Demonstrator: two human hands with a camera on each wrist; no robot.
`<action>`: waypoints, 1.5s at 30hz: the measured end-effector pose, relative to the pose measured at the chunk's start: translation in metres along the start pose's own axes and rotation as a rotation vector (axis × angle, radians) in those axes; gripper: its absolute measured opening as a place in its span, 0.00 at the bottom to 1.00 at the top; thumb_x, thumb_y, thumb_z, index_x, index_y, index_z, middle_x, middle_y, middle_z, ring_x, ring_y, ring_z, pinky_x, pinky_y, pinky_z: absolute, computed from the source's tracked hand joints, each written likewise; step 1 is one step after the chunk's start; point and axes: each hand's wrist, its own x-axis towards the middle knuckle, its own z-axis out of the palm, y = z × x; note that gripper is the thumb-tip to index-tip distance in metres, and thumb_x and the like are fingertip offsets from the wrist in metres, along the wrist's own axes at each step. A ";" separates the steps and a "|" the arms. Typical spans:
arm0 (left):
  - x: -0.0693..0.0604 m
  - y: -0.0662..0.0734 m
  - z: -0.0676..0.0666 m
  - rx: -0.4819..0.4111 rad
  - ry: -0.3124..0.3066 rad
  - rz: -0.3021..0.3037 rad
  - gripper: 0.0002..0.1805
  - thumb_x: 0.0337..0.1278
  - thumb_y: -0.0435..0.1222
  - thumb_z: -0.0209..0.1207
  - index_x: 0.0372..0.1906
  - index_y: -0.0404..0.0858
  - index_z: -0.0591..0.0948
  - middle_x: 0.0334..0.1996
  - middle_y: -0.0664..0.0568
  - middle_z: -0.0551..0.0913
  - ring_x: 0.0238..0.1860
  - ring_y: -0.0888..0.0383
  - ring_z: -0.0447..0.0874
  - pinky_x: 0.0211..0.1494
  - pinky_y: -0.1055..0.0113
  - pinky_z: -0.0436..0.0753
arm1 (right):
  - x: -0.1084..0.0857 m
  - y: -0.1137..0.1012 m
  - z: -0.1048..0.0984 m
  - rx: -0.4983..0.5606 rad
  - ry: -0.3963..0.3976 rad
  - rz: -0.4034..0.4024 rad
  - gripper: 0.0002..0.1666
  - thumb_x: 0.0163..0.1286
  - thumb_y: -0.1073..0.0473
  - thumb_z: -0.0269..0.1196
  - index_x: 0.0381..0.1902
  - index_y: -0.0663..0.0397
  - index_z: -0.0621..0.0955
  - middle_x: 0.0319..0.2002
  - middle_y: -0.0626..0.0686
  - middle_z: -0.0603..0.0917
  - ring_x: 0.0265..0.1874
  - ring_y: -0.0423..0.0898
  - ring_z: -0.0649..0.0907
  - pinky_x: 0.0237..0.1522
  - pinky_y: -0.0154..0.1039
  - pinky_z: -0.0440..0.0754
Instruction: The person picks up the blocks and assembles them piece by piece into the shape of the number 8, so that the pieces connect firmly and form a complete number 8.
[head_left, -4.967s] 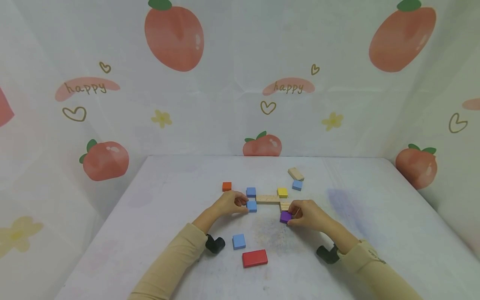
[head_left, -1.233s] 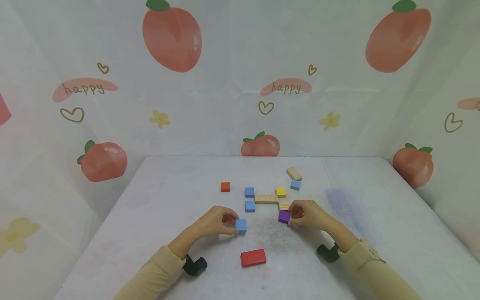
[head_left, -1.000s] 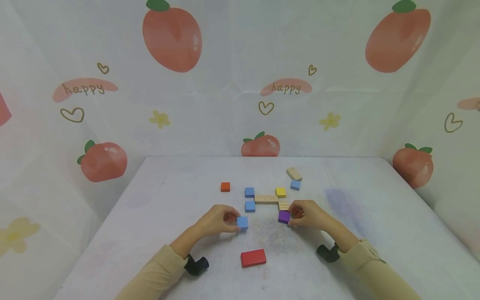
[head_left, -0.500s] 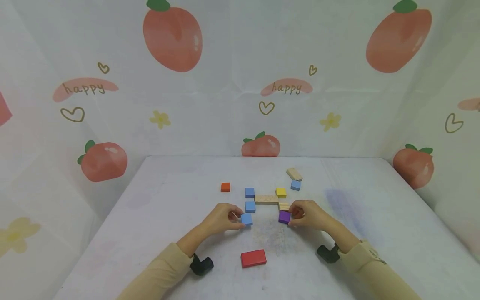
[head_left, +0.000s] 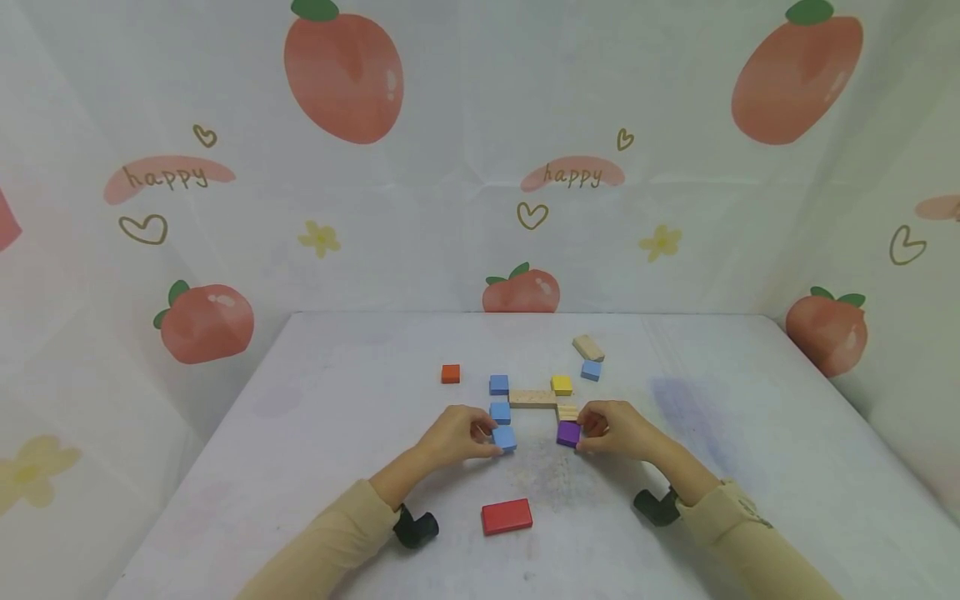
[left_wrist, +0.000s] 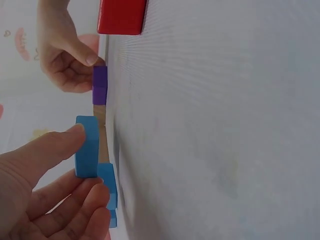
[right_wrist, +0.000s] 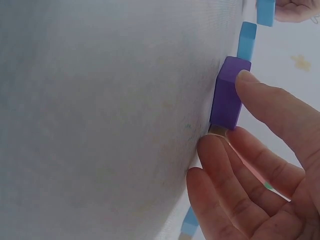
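My left hand (head_left: pixel 455 435) pinches a light blue block (head_left: pixel 505 439) between thumb and fingers; in the left wrist view this block (left_wrist: pixel 87 146) is raised off the table. Just behind it another blue block (head_left: pixel 500 412) lies on the table, with a further blue block (head_left: pixel 498 384) beyond. My right hand (head_left: pixel 619 431) holds a purple block (head_left: pixel 568 433) by its sides, thumb on the near end in the right wrist view. The purple block rests on the table against a small striped wooden block (head_left: pixel 567 412). A long wooden block (head_left: pixel 532 399) lies between the blue blocks and the striped one.
A red rectangular block (head_left: pixel 507 517) lies nearest the person. Farther back are an orange block (head_left: pixel 451 373), a yellow block (head_left: pixel 562 385), a blue block (head_left: pixel 591 370) and a plain wooden block (head_left: pixel 588 347). A printed curtain hangs behind the white table (head_left: pixel 360 358).
The left hand moved from the blue blocks to the nearer light blue block, took hold of it, and carried it back and rightward toward the row. The right hand stays on the purple block.
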 end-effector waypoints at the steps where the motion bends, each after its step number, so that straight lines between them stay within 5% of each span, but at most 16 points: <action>1: 0.001 0.001 0.001 0.004 0.001 -0.004 0.18 0.45 0.39 0.69 0.43 0.35 0.83 0.34 0.49 0.85 0.32 0.62 0.77 0.34 0.76 0.75 | 0.000 0.000 0.000 0.000 -0.001 0.003 0.16 0.53 0.59 0.70 0.37 0.60 0.78 0.32 0.52 0.82 0.32 0.40 0.80 0.34 0.34 0.81; 13: 0.002 0.005 0.004 0.035 0.049 0.009 0.17 0.43 0.38 0.70 0.39 0.34 0.83 0.31 0.49 0.84 0.30 0.63 0.76 0.33 0.76 0.75 | 0.000 0.002 0.001 -0.028 0.015 -0.018 0.16 0.53 0.59 0.70 0.37 0.60 0.78 0.31 0.51 0.82 0.31 0.39 0.80 0.33 0.31 0.79; 45: 0.007 0.005 0.006 0.068 0.061 -0.008 0.17 0.42 0.39 0.70 0.38 0.32 0.83 0.30 0.49 0.84 0.31 0.61 0.77 0.34 0.75 0.76 | 0.001 0.002 0.002 -0.018 0.008 0.016 0.16 0.53 0.59 0.70 0.37 0.60 0.78 0.31 0.50 0.82 0.31 0.40 0.80 0.35 0.33 0.81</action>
